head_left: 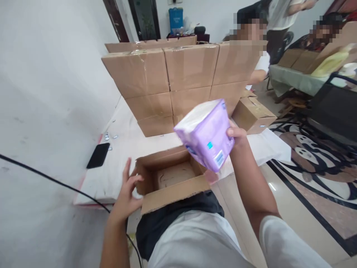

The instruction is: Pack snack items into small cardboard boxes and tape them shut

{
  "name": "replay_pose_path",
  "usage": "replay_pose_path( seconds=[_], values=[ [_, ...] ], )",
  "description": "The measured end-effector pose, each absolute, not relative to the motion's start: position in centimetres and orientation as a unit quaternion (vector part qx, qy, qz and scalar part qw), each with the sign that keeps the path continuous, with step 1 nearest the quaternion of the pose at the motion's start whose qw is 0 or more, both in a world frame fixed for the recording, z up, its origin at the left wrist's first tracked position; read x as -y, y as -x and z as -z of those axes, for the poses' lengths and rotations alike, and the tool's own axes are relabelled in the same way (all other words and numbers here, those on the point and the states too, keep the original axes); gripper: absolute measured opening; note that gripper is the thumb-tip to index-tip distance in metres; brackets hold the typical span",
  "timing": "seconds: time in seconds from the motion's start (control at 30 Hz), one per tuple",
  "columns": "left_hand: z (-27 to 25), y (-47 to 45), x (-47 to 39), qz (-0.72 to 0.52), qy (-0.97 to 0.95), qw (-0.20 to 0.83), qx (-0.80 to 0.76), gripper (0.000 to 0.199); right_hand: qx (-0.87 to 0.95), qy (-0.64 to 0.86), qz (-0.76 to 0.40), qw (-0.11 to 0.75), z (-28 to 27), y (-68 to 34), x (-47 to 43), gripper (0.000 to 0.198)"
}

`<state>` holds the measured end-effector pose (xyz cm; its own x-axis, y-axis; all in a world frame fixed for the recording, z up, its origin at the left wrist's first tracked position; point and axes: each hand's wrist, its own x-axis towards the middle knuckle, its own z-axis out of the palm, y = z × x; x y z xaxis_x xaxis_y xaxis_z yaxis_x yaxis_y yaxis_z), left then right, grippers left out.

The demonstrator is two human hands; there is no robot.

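A purple and white plastic-wrapped package, with a barcode and a small blue square on its side, is tilted in the air. My right hand grips it by its right side; some of the fingers are hidden behind it. Below and to the left sits an open cardboard box at my lap, with its bare bottom showing. My left hand is at the box's left edge, fingers spread and curved, holding nothing. Whether the thumb touches the cardboard I cannot tell.
Stacked cardboard boxes form a wall ahead. Another carton stands to their right. A black phone lies on the white surface at left. A black cable crosses the left side. Other people are behind the stack, beside a table.
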<state>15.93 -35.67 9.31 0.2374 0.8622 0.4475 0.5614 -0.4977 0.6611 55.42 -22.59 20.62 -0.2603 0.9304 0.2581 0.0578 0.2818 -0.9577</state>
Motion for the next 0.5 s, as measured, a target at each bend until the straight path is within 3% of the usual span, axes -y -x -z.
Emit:
replay_pose_path(
  seconds=[0.07,0.13,0.2,0.37,0.5],
  values=[
    [-8.8,-17.3,34.5,-0.409,-0.768,0.23,-0.437,0.053,0.737,0.214,-0.561,0.309,-22.7,-53.1,21.3,0.08],
    [-8.1,-17.7,33.7,-0.428,-0.755,0.25,-0.429,0.058,0.813,0.143,-0.548,0.136,-23.9,-50.0,20.7,0.081],
    [-7.4,-17.6,33.3,-0.447,-0.743,0.253,-0.43,0.062,0.843,0.124,-0.523,0.017,-23.9,-47.3,20.6,0.075],
    [-5.8,-17.4,33.3,-0.466,-0.723,0.259,-0.44,0.062,0.828,0.238,-0.507,-0.03,-21.5,-44.7,19.8,0.04],
    [-5.4,-17.8,33.2,-0.468,-0.701,0.282,-0.458,0.064,0.86,0.258,-0.438,-0.05,-20.4,-44.6,19.2,0.05]
  ],
)
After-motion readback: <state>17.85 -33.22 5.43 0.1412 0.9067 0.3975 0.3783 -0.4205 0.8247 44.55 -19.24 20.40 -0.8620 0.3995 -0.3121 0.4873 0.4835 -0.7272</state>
